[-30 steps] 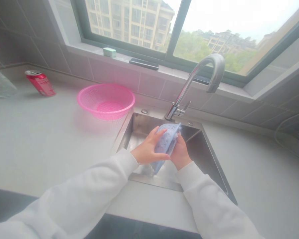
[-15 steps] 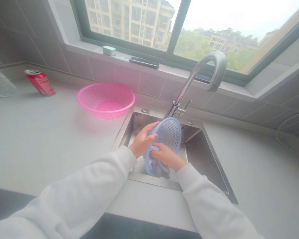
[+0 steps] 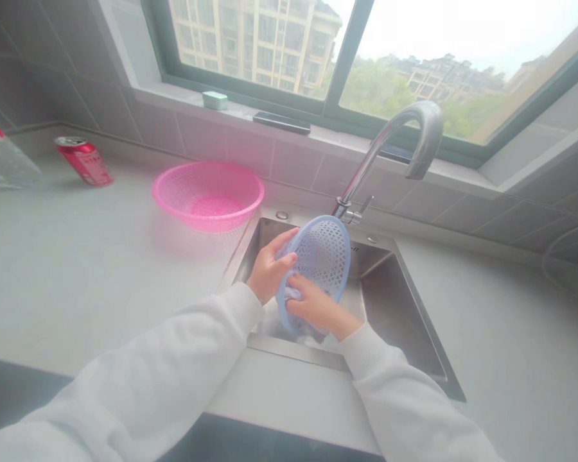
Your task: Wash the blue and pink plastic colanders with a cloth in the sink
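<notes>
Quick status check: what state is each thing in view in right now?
Left hand: gripping the basket's rim.
Right hand: pressing the cloth against the basket.
Blue plastic basket: tilted, held up over the stainless steel sink.
Cloth: bunched, partly hidden.
Pink plastic basket: upright on the counter.
Red can: lying on its side.
</notes>
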The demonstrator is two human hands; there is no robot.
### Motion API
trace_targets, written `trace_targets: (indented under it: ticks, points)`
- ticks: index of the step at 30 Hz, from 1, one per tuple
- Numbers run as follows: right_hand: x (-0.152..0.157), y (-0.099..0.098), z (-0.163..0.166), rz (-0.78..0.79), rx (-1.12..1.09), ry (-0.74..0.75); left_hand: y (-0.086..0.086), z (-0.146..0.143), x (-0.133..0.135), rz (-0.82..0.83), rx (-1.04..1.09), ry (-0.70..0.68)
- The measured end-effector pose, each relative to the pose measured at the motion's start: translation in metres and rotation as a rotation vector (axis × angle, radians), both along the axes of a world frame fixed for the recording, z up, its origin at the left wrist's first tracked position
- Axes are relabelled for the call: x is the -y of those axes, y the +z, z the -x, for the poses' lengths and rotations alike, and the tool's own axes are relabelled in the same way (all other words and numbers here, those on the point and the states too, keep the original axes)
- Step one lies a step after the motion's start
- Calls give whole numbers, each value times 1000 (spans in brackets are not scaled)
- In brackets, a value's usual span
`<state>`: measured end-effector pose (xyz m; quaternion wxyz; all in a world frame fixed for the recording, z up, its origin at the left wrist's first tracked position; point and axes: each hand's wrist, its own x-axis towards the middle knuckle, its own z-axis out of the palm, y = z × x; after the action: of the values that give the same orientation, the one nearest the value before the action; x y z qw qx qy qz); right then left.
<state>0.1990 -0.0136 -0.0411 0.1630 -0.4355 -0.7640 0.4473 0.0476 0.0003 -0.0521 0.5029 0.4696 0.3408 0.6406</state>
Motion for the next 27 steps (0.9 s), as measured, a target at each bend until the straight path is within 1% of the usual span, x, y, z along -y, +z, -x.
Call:
trace_targets:
  ticks: [2, 3, 5, 7, 8, 10, 12, 14, 15, 17, 20, 21, 23, 24, 25, 26, 27]
  points:
    - [-1, -2, -3, 2, 72, -13, 2, 1, 0, -1, -7, 2]
    - [-2, -3, -4, 47, 47, -34, 2, 1, 1, -10, -26, 4]
    - [-1, -3, -3, 198, -134, -109, 2, -1, 3, -42, -105, 6]
    - [-2, -1, -3, 342, -413, -209, 1, -5, 6, -90, -218, -20]
    - [-2, 0, -3, 385, -553, -272, 0, -6, 8, -114, -270, -37]
    - [-5, 4, -3, 425, -763, -391, -1, -9, 10, -139, -339, -67]
    - [-7, 7, -3, 431, -853, -470, -2, -11, 10, -137, -362, -74]
    - [-7, 7, -1, 409, -819, -457, -2, -11, 9, -129, -327, -48]
    - [-6, 7, 0, 379, -754, -408, -2, -10, 8, -122, -284, -30]
    - [-2, 5, 3, 278, -526, -246, -1, -7, 7, -82, -161, 4]
    - [2, 2, 1, 94, -73, 16, 0, -1, 5, 26, -8, 23]
    - [3, 2, 0, 44, 59, 64, 0, 1, 5, 50, 14, 25]
    - [3, 2, -3, 2, 222, 84, 0, 1, 6, 62, 16, 27]
    - [3, 2, -4, 17, 241, 72, 1, 0, 7, 52, 0, 29]
    - [2, 3, -5, 57, 207, 50, 1, -2, 8, 33, -28, 37]
    - [2, 3, -5, 118, 117, 9, 2, -4, 9, 8, -70, 46]
    - [1, 4, -4, 191, -18, -49, 2, -6, 11, -24, -122, 51]
